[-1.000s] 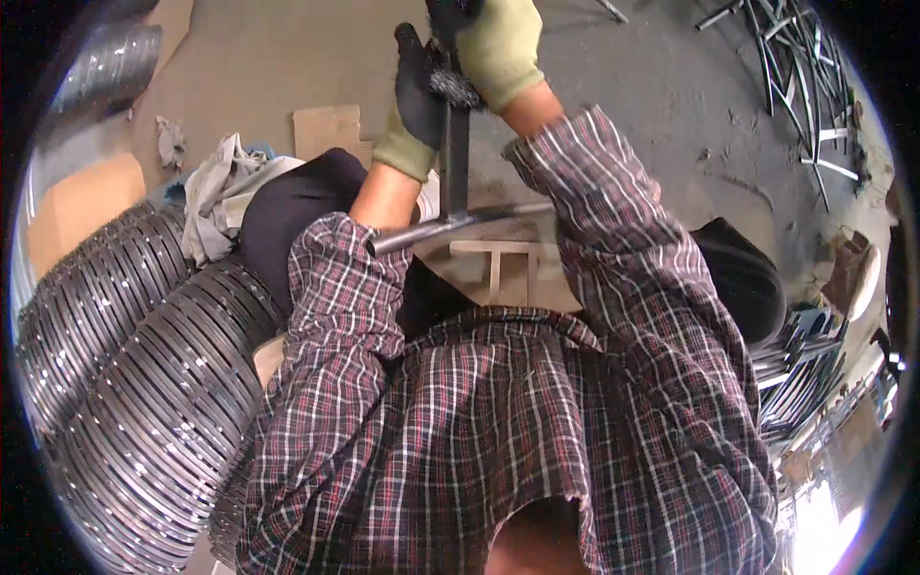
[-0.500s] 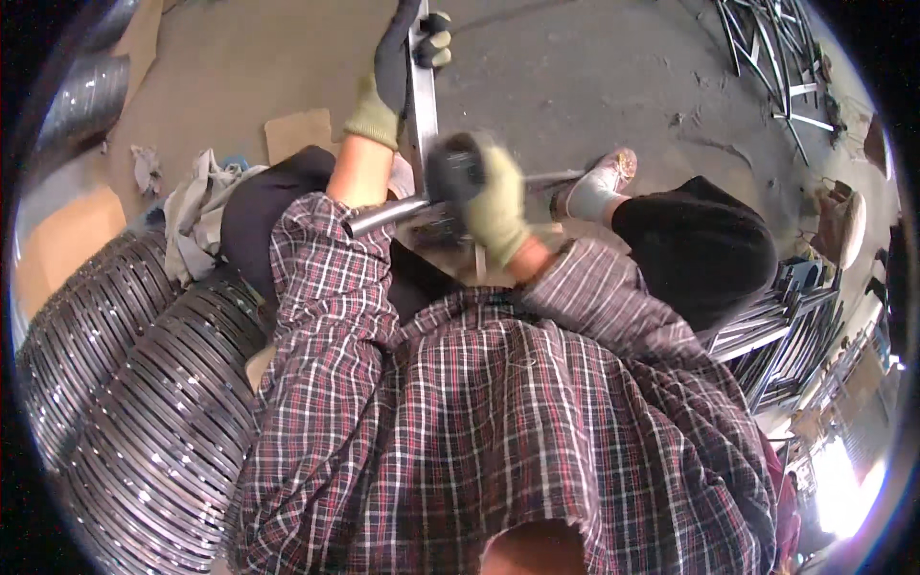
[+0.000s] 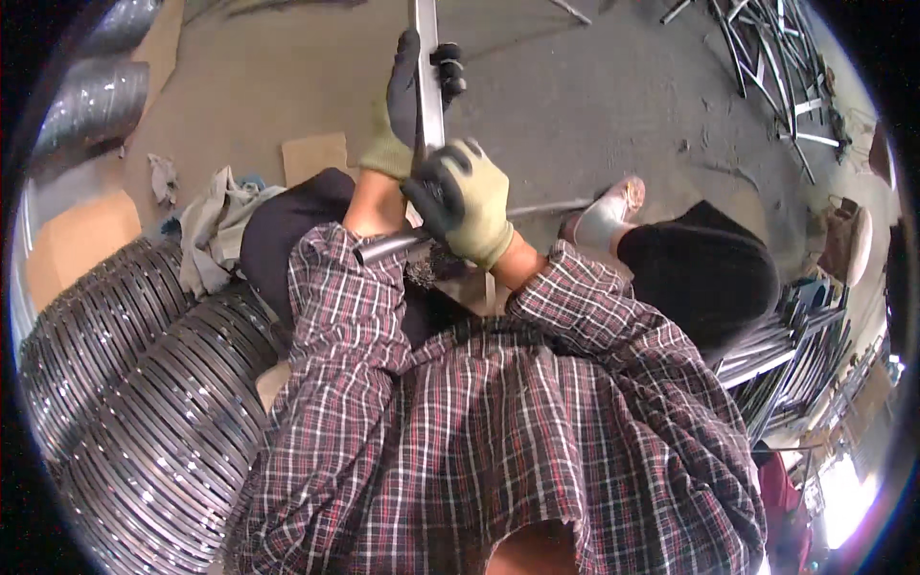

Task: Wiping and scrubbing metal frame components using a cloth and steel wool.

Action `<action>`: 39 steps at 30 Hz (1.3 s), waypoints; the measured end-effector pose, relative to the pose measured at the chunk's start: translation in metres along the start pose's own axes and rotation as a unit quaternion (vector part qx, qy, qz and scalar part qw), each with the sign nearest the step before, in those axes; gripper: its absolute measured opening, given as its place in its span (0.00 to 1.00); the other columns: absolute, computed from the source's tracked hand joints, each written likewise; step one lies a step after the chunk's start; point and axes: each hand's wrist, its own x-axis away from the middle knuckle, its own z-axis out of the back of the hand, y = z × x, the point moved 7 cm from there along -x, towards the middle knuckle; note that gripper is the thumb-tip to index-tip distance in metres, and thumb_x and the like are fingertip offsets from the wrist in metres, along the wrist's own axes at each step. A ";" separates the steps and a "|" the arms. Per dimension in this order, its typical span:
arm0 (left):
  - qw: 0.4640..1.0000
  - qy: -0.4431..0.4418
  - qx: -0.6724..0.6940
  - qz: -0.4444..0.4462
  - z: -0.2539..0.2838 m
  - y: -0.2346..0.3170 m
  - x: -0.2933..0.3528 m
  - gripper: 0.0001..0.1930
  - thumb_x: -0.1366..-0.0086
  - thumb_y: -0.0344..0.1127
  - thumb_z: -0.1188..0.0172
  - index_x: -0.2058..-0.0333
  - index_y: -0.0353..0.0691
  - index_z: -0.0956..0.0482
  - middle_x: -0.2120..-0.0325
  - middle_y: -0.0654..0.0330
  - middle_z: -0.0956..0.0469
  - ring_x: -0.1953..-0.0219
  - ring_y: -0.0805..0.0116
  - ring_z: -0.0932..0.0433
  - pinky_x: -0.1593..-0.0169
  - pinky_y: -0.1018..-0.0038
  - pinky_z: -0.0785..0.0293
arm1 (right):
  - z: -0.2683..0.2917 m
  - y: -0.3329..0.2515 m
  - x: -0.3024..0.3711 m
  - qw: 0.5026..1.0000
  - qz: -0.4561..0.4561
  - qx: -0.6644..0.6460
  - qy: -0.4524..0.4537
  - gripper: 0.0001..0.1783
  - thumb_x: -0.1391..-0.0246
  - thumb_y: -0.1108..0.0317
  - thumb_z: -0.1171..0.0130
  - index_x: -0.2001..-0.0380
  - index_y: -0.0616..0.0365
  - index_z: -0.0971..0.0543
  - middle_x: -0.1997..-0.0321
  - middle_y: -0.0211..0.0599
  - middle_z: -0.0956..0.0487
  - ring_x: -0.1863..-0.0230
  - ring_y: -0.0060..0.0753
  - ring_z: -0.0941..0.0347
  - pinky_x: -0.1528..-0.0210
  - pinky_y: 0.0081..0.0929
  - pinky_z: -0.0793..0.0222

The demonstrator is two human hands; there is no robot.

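Observation:
Both my hands wear cream gloves with dark palms and fingers. My left hand (image 3: 410,101) is wrapped round a long, silvery flat-sided metal bar (image 3: 430,110), which points away from me. Closer in, my right hand (image 3: 467,199) is closed around the bar's near end, knuckles up. A dark round metal tube (image 3: 388,246) sticks out leftward from beneath the right hand, its open end beside my left forearm. Whether tube and bar are joined is hidden by the right hand.
Stacks of shiny dark metal rings (image 3: 172,412) stand at the left, by a grey cloth (image 3: 206,230) and a cardboard sheet (image 3: 81,240). Metal frames pile up at the far right (image 3: 781,77) and near right (image 3: 791,345). My bent legs flank the work.
The right hand, blurred earlier, has moved slightly left and settled on the bar's near end. My left hand sits a little lower and further right in view, still gripping the bar.

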 end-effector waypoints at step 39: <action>0.905 0.168 -0.392 -0.013 0.102 -0.031 0.097 0.27 0.25 0.46 0.60 0.32 0.43 0.44 0.40 0.58 0.33 0.48 0.67 0.30 0.39 0.67 0.37 | -0.002 -0.011 -0.063 0.952 0.280 0.023 -0.120 0.11 0.65 0.60 0.41 0.72 0.45 0.22 0.68 0.28 0.27 0.67 0.34 0.26 0.71 0.32 0.28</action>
